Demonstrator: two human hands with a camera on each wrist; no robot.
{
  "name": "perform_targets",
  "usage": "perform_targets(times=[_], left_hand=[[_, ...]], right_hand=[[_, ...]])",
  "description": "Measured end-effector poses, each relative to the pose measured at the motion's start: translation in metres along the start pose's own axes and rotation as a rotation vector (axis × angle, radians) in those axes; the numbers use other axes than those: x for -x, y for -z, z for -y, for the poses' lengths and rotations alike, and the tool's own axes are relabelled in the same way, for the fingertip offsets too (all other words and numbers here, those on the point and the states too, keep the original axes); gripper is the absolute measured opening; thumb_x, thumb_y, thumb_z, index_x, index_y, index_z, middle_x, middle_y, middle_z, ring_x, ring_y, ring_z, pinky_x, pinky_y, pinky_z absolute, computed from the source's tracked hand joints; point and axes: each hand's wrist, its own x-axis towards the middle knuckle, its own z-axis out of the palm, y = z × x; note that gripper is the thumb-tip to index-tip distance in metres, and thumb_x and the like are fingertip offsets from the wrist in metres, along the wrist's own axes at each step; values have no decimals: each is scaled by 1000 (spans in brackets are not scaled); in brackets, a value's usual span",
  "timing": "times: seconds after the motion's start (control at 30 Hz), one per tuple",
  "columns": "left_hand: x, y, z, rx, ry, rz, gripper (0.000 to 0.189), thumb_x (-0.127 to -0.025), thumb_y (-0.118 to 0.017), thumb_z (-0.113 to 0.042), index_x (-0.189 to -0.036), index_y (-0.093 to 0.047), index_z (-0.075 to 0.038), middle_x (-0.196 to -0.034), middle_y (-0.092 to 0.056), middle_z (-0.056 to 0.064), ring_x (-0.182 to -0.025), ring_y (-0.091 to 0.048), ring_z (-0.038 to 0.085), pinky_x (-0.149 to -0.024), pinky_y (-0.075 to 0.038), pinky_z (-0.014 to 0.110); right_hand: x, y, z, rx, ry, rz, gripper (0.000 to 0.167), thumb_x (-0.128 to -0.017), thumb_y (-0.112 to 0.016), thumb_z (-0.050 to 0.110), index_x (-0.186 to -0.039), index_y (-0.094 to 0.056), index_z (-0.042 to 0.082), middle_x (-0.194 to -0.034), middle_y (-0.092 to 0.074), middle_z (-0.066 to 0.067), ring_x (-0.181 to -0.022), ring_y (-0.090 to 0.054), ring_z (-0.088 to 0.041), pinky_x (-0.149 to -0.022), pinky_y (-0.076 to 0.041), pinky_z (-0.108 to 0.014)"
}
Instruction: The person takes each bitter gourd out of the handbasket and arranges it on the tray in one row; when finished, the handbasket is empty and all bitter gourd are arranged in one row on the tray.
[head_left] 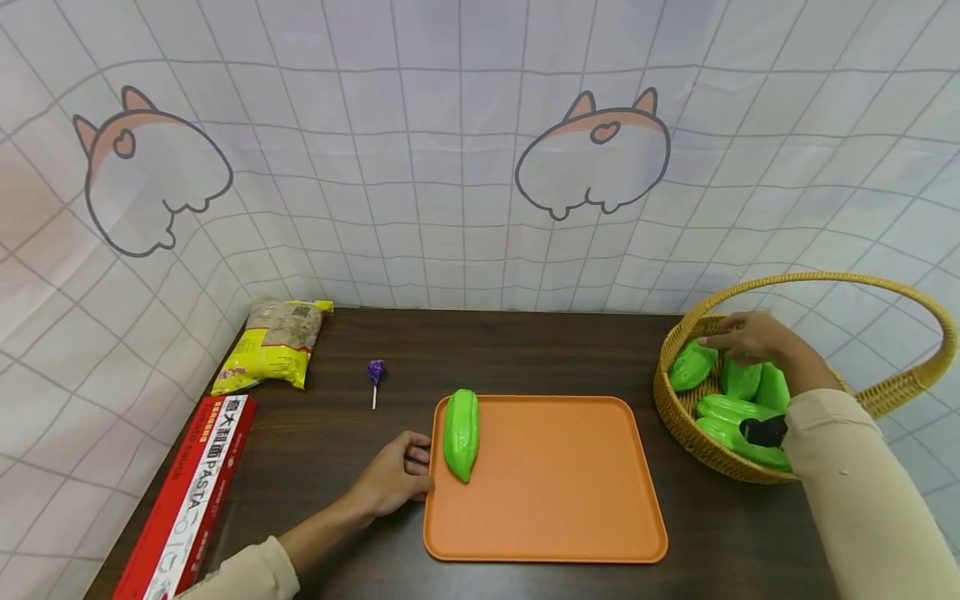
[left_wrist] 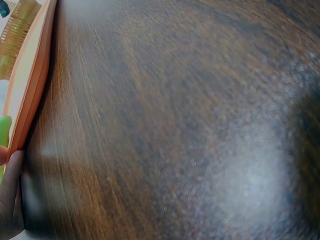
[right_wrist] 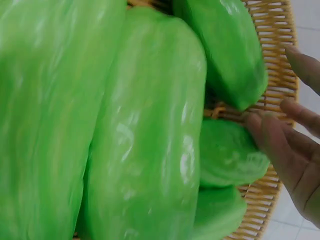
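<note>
My left hand (head_left: 393,477) grips the left rim of an orange tray (head_left: 555,483), with fingertips at its edge; the left wrist view shows fingers (left_wrist: 11,180) on either side of the rim. On the tray's left side lies a glossy green ridged fruit (head_left: 461,433), shaped like a star fruit. My right hand (head_left: 753,337) is inside the wicker basket (head_left: 686,429), over several more such fruits. In the right wrist view its fingers are spread, and fingertips touch or nearly touch the end of one green fruit (right_wrist: 230,152). Whether they make contact, I cannot tell.
The basket's tall handle (head_left: 825,277) arches above my right forearm. At the left lie a yellow snack-like bag (head_left: 273,346), a red pasta box (head_left: 187,500) and a purple lollipop (head_left: 377,372). Behind the dark wooden table (head_left: 480,350) hangs a white gridded curtain (head_left: 450,167).
</note>
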Motion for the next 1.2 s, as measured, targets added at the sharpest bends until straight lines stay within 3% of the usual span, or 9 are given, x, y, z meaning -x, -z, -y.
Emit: perform_targets(times=[0.3,0.6,0.9,1.2], left_hand=[[0,-1,-2,-8,4,0,62,-74,-71,5,-132,-50,4,-112,-56,17,-91,-62,21,-68,-63,33],[0,0,-1,-12,9,6,63,-73,-71,4,-132,-50,6,-112,-55,18,-90,-62,20,-67,-63,33],[0,1,0,-9,2,10,62,-74,-72,4,-131,-50,6,-111,-56,18,-89,-63,20,-66,-63,33],[-1,0,-1,-9,-8,10,62,-74,-71,5,-132,-48,7,-112,-55,19,-90,-62,20,-67,-63,35]], right_hand=[[-4,-1,5,-11,-11,40,87,-98,-60,44,-147,-26,-20,-145,-24,-49,-114,-63,-45,-88,-61,-44],[-6,-3,5,-47,-12,71,87,-98,-61,42,-149,-22,-18,-146,-26,-47,-122,-58,-49,-90,-60,-44],[-10,-6,10,-22,36,168,84,-100,-59,38,-152,-18,-16,-153,-18,-43,-131,-46,-53,-100,-55,-50],[-10,-12,10,-3,43,135,80,-100,-60,28,-147,-20,-22,-149,-20,-46,-124,-51,-53,-95,-57,-51]])
